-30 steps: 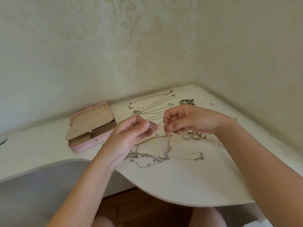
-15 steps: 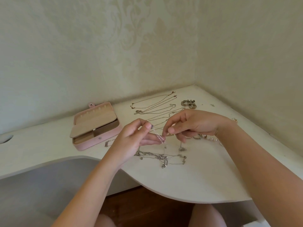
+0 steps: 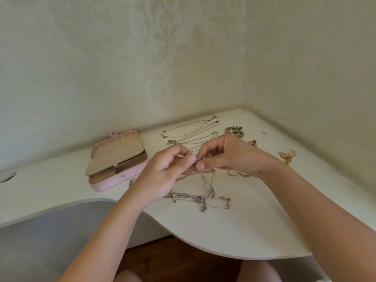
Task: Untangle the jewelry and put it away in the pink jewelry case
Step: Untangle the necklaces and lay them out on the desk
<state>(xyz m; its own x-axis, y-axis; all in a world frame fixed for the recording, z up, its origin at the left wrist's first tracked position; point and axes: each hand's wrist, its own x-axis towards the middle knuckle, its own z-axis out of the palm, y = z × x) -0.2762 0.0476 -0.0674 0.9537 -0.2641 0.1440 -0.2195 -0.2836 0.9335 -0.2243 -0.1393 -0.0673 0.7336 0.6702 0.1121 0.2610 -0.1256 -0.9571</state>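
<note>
A knot of thin silver chains [image 3: 200, 197] lies on the white desk [image 3: 234, 231], with strands rising to my hands. My left hand [image 3: 168, 171] and my right hand [image 3: 227, 154] meet above it, and both pinch a small dark bead pendant [image 3: 197, 159] on the lifted silver chain between thumb and fingertip. The pink jewelry case [image 3: 117, 159] stands open to the left, its beige inner flap tilted up over the tray. Several straightened chains [image 3: 191, 131] lie laid out behind my hands.
A beaded bracelet [image 3: 234, 131] and a small cluster piece [image 3: 252, 142] lie at the back right. Gold earrings [image 3: 287, 155] sit further right, two rings [image 3: 238, 173] under my right wrist. Walls close the corner behind; the desk's curved front edge drops to a wooden floor.
Both hands have risen a little and drawn together, lifting the chain's strands off the desk. The tangle below has shifted and stretched upward.
</note>
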